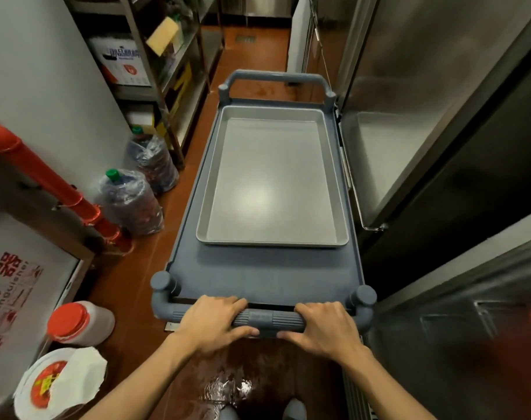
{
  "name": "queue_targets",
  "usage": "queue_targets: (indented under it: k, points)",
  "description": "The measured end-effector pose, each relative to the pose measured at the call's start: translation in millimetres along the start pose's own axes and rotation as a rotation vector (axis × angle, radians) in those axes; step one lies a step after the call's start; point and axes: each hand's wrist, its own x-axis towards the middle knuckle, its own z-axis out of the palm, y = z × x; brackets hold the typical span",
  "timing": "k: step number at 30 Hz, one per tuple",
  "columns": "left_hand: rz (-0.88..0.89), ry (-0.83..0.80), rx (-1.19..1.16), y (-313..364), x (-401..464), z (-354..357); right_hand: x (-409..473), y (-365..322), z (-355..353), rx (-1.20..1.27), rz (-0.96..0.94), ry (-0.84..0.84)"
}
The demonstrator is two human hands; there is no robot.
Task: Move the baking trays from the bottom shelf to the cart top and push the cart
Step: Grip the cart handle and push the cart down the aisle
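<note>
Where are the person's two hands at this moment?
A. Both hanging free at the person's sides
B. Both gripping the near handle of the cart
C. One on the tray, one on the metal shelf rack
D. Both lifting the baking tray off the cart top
B: the left hand and the right hand are both wrapped round the near handle of the cart, while the baking tray lies untouched on the cart top.

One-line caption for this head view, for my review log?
Both hands, left hand and right hand, hold the cart handle; a baking tray lies on the grey cart top in a narrow kitchen aisle.
</note>
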Motion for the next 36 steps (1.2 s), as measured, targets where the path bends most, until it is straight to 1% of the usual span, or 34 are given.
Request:
queue_targets:
  k: [6,14,21,27,32,36]
  points:
    - [-0.018,0.010,-0.013,-20.8,28.4,-13.5,39.6,9.7,-8.2,-0.005,0.033,0.004]
    - [0.009,0.072,0.022,-75.5,95.1,-35.2,123.8,33.2,-21.4,-0.025,0.082,0.046]
    - [-0.008,0.109,0.029,-140.9,177.2,-58.9,220.8,65.7,-39.8,-0.054,0.078,0.102]
    - [-0.046,0.211,0.035,-196.1,258.8,-79.3,309.5,103.2,-54.3,-0.074,0.038,0.143]
    - [-0.057,0.274,-0.011,-235.0,323.8,-98.0,380.9,137.4,-69.5,-0.041,0.020,0.143]
    - [-0.077,0.285,0.025,-278.8,379.5,-112.8,446.7,159.9,-79.3,0.001,0.040,0.152]
